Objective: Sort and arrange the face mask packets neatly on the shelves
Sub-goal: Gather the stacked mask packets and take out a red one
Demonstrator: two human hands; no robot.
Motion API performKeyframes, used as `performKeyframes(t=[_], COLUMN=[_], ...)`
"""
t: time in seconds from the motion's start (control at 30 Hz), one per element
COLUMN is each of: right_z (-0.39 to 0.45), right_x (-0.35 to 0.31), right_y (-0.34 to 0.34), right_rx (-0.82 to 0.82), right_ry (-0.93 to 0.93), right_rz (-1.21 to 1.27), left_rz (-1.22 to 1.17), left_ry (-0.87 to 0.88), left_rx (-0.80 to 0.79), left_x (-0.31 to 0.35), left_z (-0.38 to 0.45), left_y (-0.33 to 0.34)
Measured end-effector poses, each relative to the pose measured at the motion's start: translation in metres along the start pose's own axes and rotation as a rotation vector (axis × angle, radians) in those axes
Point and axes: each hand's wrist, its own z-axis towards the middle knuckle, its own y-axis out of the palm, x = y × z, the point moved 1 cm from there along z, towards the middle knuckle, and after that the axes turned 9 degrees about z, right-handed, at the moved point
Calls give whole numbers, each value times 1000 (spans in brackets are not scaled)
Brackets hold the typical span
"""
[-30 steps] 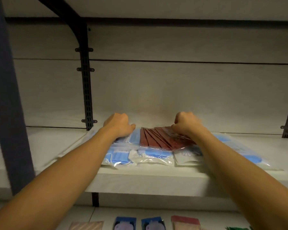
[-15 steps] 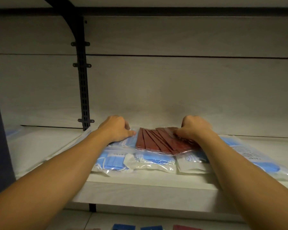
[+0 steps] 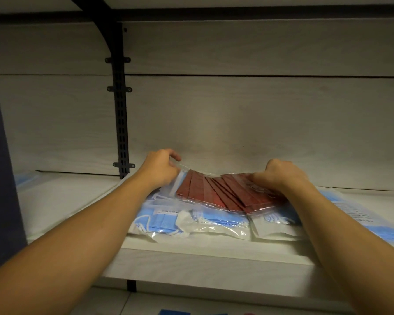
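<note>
While the blue packets (image 3: pixel 191 220) lie on the shelf (image 3: pixel 203 267), the red packet (image 3: pixel 223 192) (clear wrapper) is pinched at its far corners by left hand (image 3: pixel 160 170) and right hand (image 3: pixel 280 173), resting on top of them.

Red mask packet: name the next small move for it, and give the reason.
Probably lift the red mask packet clear and set it apart from the blue mask packets. The left hand pinches its far left corner and the right hand grips its right end; it lies slanted atop the blue ones on the shelf, so the colours are mixed.
</note>
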Motion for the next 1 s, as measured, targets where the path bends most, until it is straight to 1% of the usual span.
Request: performKeyframes(t=[0.17,0.23,0.3,0.4,0.57,0.63,0.7,0.8,0.87,0.9,0.93,1.0], right_z=[0,0,1,5,16,18,20,18,17,16,15,13], right_x=[0,0,0,2,6,6,6,5,4,2,1,-1], right_y=[-1,-1,0,2,8,9,10,9,8,8,7,6], right_rx=[-35,-44,-35,-20,-14,12,32,43,52,59,62,35], right_ry=[7,13,8,4,-6,-26,-36,-38,-46,-49,-50,-41], right_rz=[62,68,69,86,131,162,197,254,300,325,354,438], left_rz=[-74,-125,-165,-115,30,-1,-95,-334,-623,-791,-903,-904], left_ry=[-53,-74,-107,-100,53,98,43,-172,-310,-358,-385,-412], left_rx=[-110,-125,-92,-9,113,171,171,114,55,8,-40,-149], left_x=[1,3,2,1,2,2,0,-7,-7,-5,-3,0], left_z=[-5,-6,-4,-3,-4,-3,2,9,9,8,7,1], left_y=[-1,-1,-2,-5,-7,-8,-7,-2,-1,-2,-3,-9])
